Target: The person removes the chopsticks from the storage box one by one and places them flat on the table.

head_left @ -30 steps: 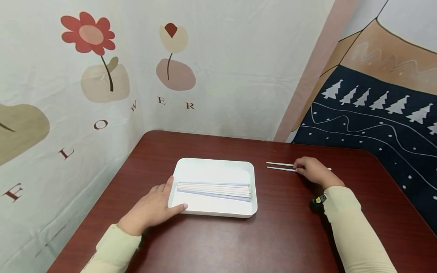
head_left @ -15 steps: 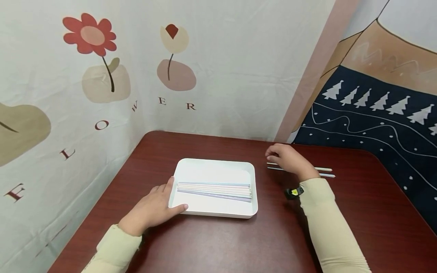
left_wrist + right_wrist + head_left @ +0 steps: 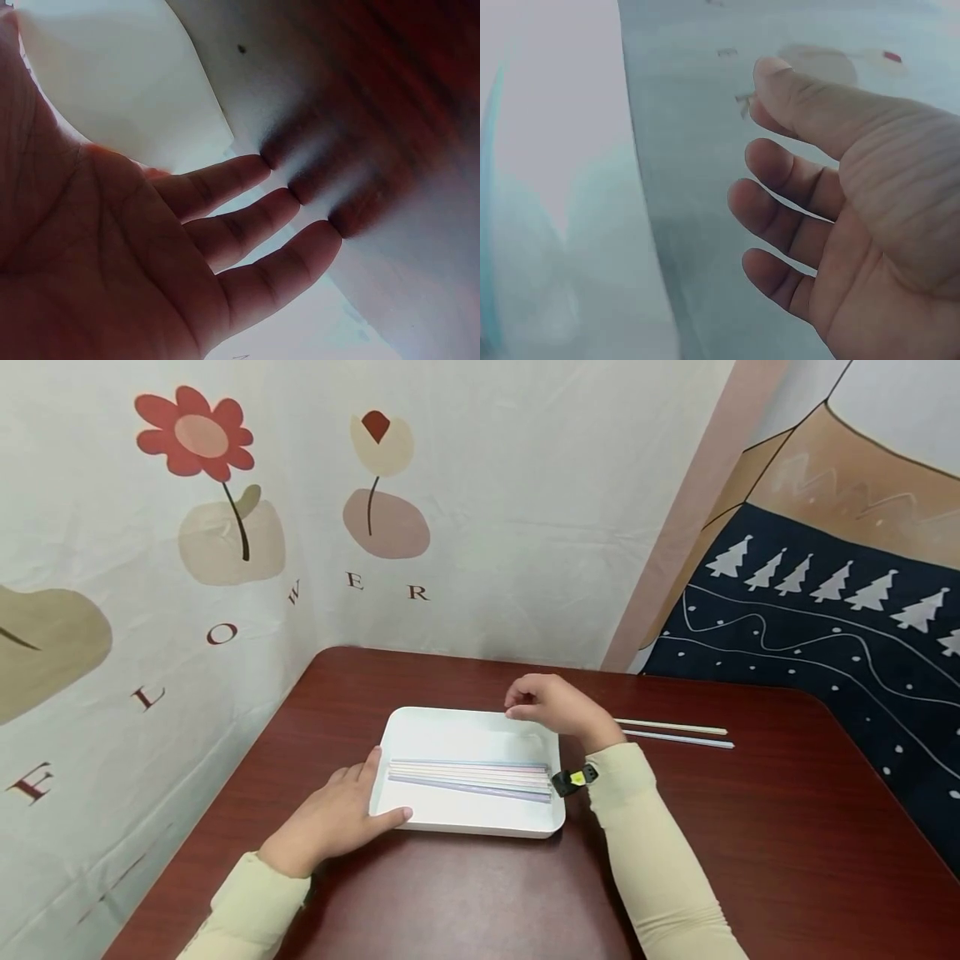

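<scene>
Fingers of your right hand [image 3: 553, 703] curl loosely round nothing. Nearer you than these lie the sticks [image 3: 468, 774] in the tray [image 3: 453, 727], long axis left-to-right, left ends near your left hand [image 3: 330, 818], its fingers apart.

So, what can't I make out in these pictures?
Head: left ends of the loose sticks, hidden behind the right hand.
Head: how many sticks lie in the tray; too thin to count.
Left wrist: rest of the left hand, cut off by the left edge.
Right wrist: most of the index finger, behind the thumb.
</scene>
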